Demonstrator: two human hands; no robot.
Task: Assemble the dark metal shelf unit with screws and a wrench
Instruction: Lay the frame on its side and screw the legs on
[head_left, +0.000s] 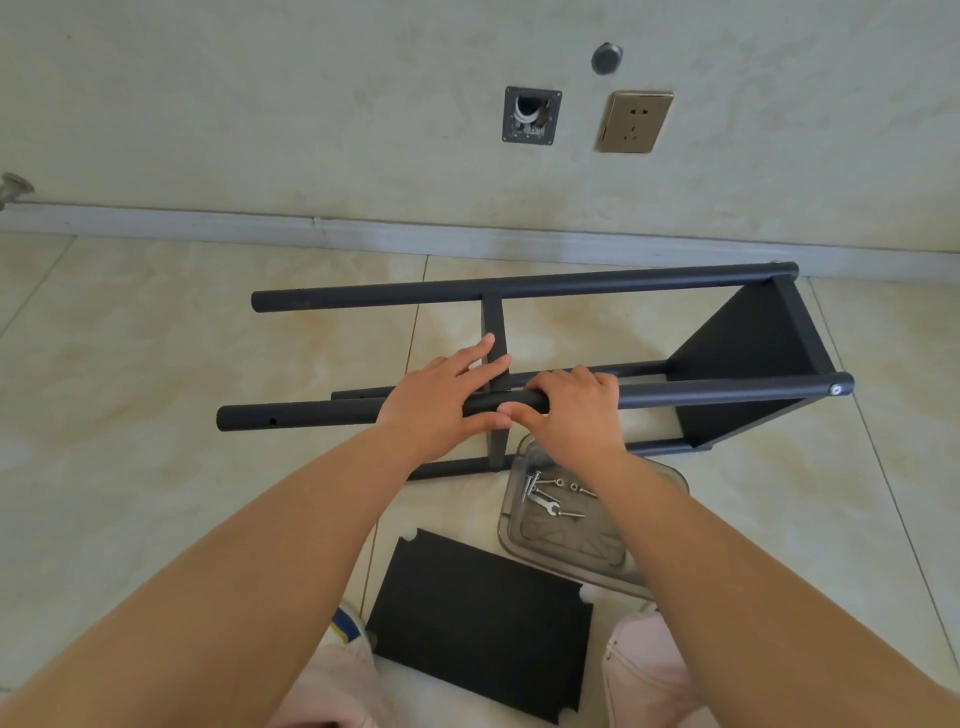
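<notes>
My right hand (574, 410) curls its fingers over the top of the near pole (701, 396), thumb beneath, clamped round it. My left hand (441, 400) lies on the same pole just beside the right: fingers straight and slightly spread, reaching past the pole toward a thin crossbar (493, 332), thumb tip under the pole and meeting the right thumb. Both forearms extend forward and converge from the lower corners, wrists level. The shelf unit (753, 353) lies on its side on the tiled floor (156, 364), one panel fitted at its right end. A loose shelf panel (478, 623) lies flat between my knees. Beside it, a clear tray (670, 480) holds screws (569, 514) and a small wrench (543, 503), under my right forearm.
</notes>
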